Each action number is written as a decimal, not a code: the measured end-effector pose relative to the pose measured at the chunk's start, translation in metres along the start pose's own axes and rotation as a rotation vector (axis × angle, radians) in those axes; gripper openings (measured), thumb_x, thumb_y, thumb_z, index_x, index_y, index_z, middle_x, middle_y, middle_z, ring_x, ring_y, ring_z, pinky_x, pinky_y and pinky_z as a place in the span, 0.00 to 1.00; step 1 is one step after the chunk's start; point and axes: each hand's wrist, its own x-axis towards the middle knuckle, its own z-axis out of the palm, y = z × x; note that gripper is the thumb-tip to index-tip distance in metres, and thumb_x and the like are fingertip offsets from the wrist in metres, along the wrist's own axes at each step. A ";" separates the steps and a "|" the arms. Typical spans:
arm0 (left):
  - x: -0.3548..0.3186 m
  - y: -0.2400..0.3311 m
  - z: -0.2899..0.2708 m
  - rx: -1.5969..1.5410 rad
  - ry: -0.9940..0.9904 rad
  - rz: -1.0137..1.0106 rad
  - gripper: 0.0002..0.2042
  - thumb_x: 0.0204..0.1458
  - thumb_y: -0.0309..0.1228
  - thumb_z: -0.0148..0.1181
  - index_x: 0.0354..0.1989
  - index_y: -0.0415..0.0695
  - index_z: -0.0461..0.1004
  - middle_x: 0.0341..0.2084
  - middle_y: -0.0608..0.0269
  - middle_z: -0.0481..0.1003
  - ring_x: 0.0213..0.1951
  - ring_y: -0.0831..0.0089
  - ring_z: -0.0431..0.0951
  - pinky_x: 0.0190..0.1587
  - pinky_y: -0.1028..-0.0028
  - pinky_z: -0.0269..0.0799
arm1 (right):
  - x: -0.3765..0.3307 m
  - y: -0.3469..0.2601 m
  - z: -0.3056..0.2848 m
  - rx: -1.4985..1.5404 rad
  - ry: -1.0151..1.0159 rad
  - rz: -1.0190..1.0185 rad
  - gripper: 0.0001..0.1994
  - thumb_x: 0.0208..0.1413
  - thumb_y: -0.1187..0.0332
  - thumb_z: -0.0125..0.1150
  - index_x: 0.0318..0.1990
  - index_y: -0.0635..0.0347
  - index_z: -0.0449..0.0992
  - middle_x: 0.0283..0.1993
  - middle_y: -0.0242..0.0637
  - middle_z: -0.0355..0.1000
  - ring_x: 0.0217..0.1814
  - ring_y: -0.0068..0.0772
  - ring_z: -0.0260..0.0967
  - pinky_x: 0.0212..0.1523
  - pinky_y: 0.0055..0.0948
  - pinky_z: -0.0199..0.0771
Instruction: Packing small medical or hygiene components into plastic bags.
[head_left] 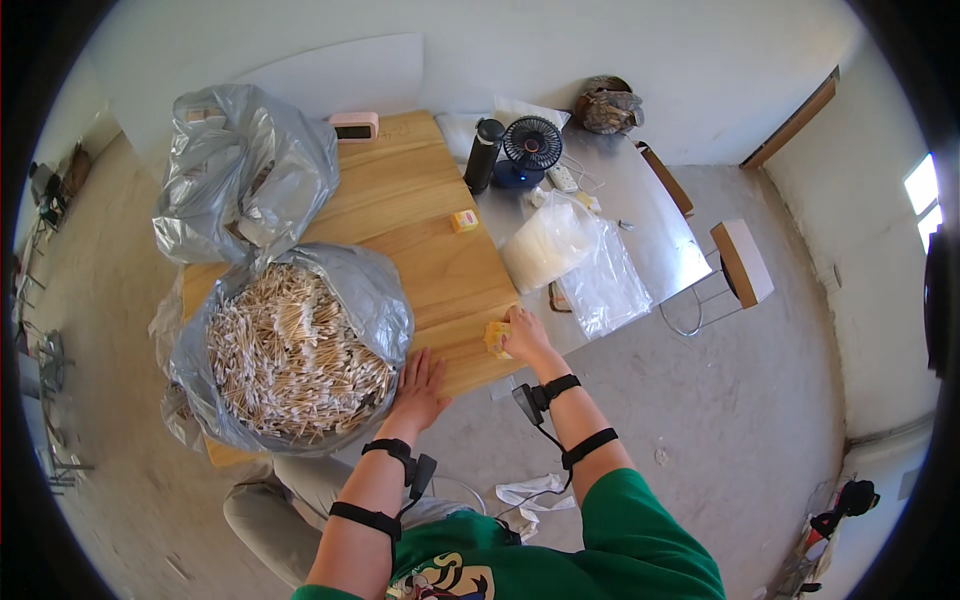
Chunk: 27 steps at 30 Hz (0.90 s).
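Note:
My left hand [418, 390] lies with fingers stretched out on the wooden tabletop [450, 275], right beside a grey plastic bag [372, 290]. That bag stands open and is heaped with wooden-stick cotton swabs [290, 355]. Near the table's right front corner, my right hand [527, 335] is closed on a small yellow box [495, 338]; its fingertips are partly hidden. A second small yellow box [464, 221] sits farther back on the wood.
Another grey plastic bag [245, 170] fills the back left, next to a pink clock-like device [355, 126]. On the metal table [665, 250] at right are a black bottle [484, 155], a fan [532, 145], a power strip [563, 178] and a clear plastic roll [550, 240]. A stool [742, 263] stands beyond.

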 end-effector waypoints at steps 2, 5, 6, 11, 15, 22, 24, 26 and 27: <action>0.001 -0.001 -0.001 0.006 -0.001 0.008 0.39 0.49 0.48 0.55 0.67 0.49 0.43 0.67 0.53 0.33 0.68 0.59 0.30 0.66 0.57 0.29 | 0.002 0.001 0.002 0.017 -0.008 0.028 0.18 0.41 0.68 0.61 0.42 0.60 0.69 0.44 0.45 0.68 0.51 0.47 0.64 0.51 0.39 0.66; 0.000 -0.003 -0.002 0.000 0.000 0.012 0.39 0.49 0.48 0.54 0.67 0.48 0.43 0.67 0.52 0.33 0.68 0.59 0.29 0.66 0.57 0.29 | -0.001 -0.002 0.003 0.041 -0.004 0.023 0.15 0.42 0.67 0.61 0.40 0.59 0.71 0.44 0.46 0.69 0.50 0.48 0.65 0.50 0.40 0.66; 0.000 -0.003 -0.002 -0.001 0.002 0.009 0.39 0.49 0.48 0.54 0.67 0.48 0.43 0.67 0.52 0.33 0.68 0.59 0.29 0.66 0.57 0.29 | -0.003 -0.003 0.004 0.017 0.003 0.016 0.14 0.42 0.66 0.61 0.38 0.59 0.72 0.44 0.47 0.69 0.49 0.49 0.65 0.49 0.40 0.67; -0.001 0.000 -0.007 -0.048 -0.014 0.026 0.39 0.50 0.45 0.55 0.66 0.43 0.44 0.66 0.48 0.36 0.68 0.56 0.31 0.66 0.56 0.31 | -0.019 -0.009 0.009 0.097 0.102 -0.011 0.12 0.42 0.64 0.62 0.34 0.58 0.75 0.40 0.46 0.71 0.45 0.49 0.68 0.44 0.41 0.69; 0.004 0.006 -0.013 -0.173 0.030 -0.028 0.38 0.49 0.41 0.57 0.65 0.43 0.45 0.65 0.46 0.41 0.67 0.55 0.38 0.66 0.56 0.36 | -0.036 -0.034 0.017 0.364 0.073 -0.012 0.11 0.42 0.68 0.62 0.35 0.59 0.74 0.34 0.45 0.72 0.41 0.48 0.70 0.39 0.39 0.69; 0.029 0.017 -0.012 -0.741 0.389 0.051 0.37 0.45 0.19 0.50 0.65 0.41 0.41 0.61 0.40 0.52 0.62 0.49 0.54 0.63 0.64 0.51 | -0.042 -0.061 0.043 0.469 0.230 -0.256 0.10 0.40 0.77 0.60 0.34 0.61 0.73 0.33 0.44 0.72 0.36 0.43 0.71 0.36 0.32 0.70; 0.032 0.022 -0.011 -0.808 0.383 0.024 0.36 0.45 0.18 0.49 0.65 0.41 0.41 0.60 0.39 0.54 0.61 0.47 0.56 0.62 0.64 0.53 | -0.040 -0.058 0.055 0.539 0.281 -0.215 0.11 0.39 0.79 0.59 0.34 0.61 0.73 0.33 0.43 0.72 0.36 0.41 0.71 0.37 0.31 0.70; 0.036 0.017 -0.002 -0.915 0.359 0.004 0.35 0.48 0.20 0.49 0.65 0.42 0.41 0.57 0.39 0.58 0.59 0.47 0.60 0.59 0.63 0.57 | -0.040 -0.065 0.062 0.620 0.321 -0.192 0.12 0.39 0.80 0.58 0.35 0.62 0.73 0.32 0.42 0.72 0.37 0.39 0.72 0.37 0.30 0.71; 0.039 0.015 0.001 -0.915 0.363 0.000 0.35 0.48 0.20 0.49 0.65 0.42 0.41 0.57 0.39 0.58 0.59 0.47 0.60 0.59 0.63 0.57 | -0.041 -0.067 0.064 0.656 0.324 -0.153 0.13 0.39 0.81 0.57 0.36 0.62 0.73 0.33 0.42 0.72 0.37 0.38 0.72 0.37 0.30 0.71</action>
